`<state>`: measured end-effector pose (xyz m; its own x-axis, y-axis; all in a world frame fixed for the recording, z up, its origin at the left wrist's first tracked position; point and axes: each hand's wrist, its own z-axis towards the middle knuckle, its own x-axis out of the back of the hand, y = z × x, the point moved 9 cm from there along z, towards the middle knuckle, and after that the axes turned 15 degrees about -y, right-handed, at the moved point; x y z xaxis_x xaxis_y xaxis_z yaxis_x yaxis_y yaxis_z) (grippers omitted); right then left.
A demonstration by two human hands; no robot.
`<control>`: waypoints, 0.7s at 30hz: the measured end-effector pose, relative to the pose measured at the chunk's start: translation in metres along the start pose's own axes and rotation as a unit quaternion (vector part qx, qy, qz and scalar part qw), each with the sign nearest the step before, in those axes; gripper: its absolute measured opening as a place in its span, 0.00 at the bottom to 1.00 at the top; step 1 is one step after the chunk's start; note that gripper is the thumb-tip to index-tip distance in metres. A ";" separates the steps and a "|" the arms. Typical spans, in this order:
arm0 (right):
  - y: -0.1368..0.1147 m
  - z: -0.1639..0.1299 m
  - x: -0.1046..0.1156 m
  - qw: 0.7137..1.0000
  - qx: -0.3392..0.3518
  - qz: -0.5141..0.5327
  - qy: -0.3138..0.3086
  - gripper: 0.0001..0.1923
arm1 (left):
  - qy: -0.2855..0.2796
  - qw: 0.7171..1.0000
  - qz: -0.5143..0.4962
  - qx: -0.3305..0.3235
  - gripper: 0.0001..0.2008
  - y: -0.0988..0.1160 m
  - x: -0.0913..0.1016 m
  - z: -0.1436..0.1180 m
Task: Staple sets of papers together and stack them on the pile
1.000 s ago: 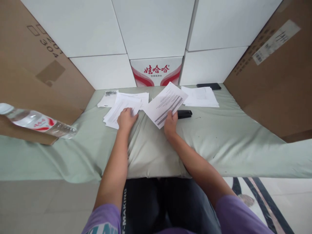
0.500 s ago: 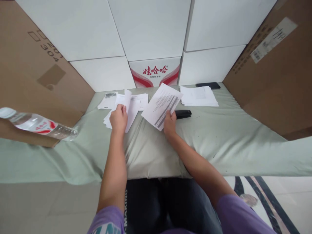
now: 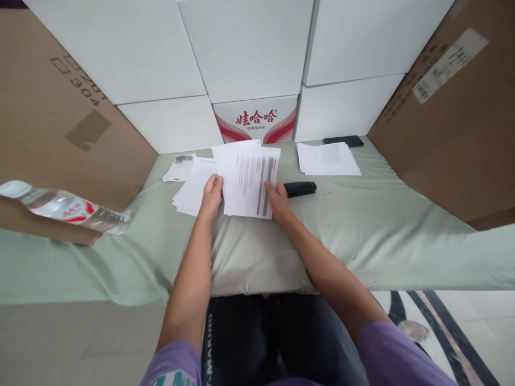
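The left hand [image 3: 211, 194] and right hand [image 3: 276, 197] clamp their fingers on opposite side edges of a few printed sheets [image 3: 250, 179], held low over the green-covered tabletop [image 3: 362, 214]; fingertips hide behind the paper, and the print is too small to read. Loose papers [image 3: 192, 190] lie just left, a black stapler [image 3: 300, 188] just right. A water bottle [image 3: 64, 206] lies partly cut off at far left.
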<state>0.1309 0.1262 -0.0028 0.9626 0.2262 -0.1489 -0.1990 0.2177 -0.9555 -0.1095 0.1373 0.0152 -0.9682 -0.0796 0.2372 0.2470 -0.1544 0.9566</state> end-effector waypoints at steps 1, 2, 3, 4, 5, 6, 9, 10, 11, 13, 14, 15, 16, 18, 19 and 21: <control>-0.004 -0.001 -0.002 1.000 0.007 -0.007 -0.009 0.20 | 0.003 1.000 -0.013 -0.006 0.24 0.000 -0.002 0.000; -0.009 -0.002 -0.005 1.000 0.016 -0.018 -0.016 0.19 | -0.001 1.000 -0.023 -0.018 0.25 0.002 -0.004 -0.001; -0.014 -0.003 -0.006 0.999 0.025 -0.032 -0.021 0.19 | -0.013 0.999 -0.030 -0.031 0.25 0.005 -0.008 -0.001; -0.019 -0.004 -0.007 0.998 0.033 -0.047 -0.025 0.18 | -0.032 0.998 -0.034 -0.042 0.26 0.009 -0.014 -0.002; -0.024 -0.005 -0.009 0.997 0.041 -0.063 -0.031 0.18 | -0.056 0.997 -0.035 -0.050 0.27 0.012 -0.019 -0.003; -0.028 -0.005 -0.009 0.995 0.048 -0.077 -0.036 0.17 | -0.074 0.995 -0.035 -0.059 0.27 0.016 -0.024 -0.004; -0.036 -0.005 -0.007 0.993 0.070 -0.093 -0.027 0.17 | -0.090 0.990 -0.031 -0.106 0.28 0.030 -0.032 -0.007; -0.038 -0.005 -0.004 0.993 0.082 -0.087 -0.016 0.18 | -0.085 0.988 -0.028 -0.125 0.28 0.034 -0.032 -0.009; -0.041 -0.005 -0.001 0.992 0.098 -0.079 -0.003 0.19 | -0.077 0.987 -0.026 -0.140 0.28 0.037 -0.032 -0.010; -0.047 -0.006 0.002 0.990 0.126 -0.058 0.015 0.22 | -0.061 0.985 -0.025 -0.160 0.30 0.040 -0.032 -0.012; -0.050 -0.007 0.003 0.989 0.135 -0.049 0.015 0.22 | -0.054 0.984 -0.028 -0.166 0.30 0.041 -0.033 -0.013; -0.053 -0.007 0.002 0.989 0.140 -0.041 0.012 0.23 | -0.049 0.983 -0.032 -0.171 0.31 0.041 -0.035 -0.014; -0.056 -0.008 0.001 0.989 0.144 -0.035 0.006 0.25 | -0.048 0.983 -0.038 -0.176 0.31 0.042 -0.037 -0.015; -0.063 -0.010 -0.002 0.988 0.153 -0.027 -0.010 0.27 | -0.049 0.980 -0.051 -0.184 0.30 0.043 -0.041 -0.017; -0.066 -0.011 -0.002 0.987 0.155 -0.025 -0.015 0.28 | -0.050 0.979 -0.056 -0.188 0.30 0.043 -0.043 -0.018; -0.070 -0.012 -0.002 0.987 0.154 -0.028 -0.016 0.29 | -0.046 0.977 -0.062 -0.197 0.29 0.045 -0.044 -0.020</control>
<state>0.1453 0.0991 0.0609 0.9684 0.2348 -0.0846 -0.1966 0.5087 -0.8382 -0.0549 0.1144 0.0447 -0.9866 0.0501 0.1554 0.1062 -0.5259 0.8439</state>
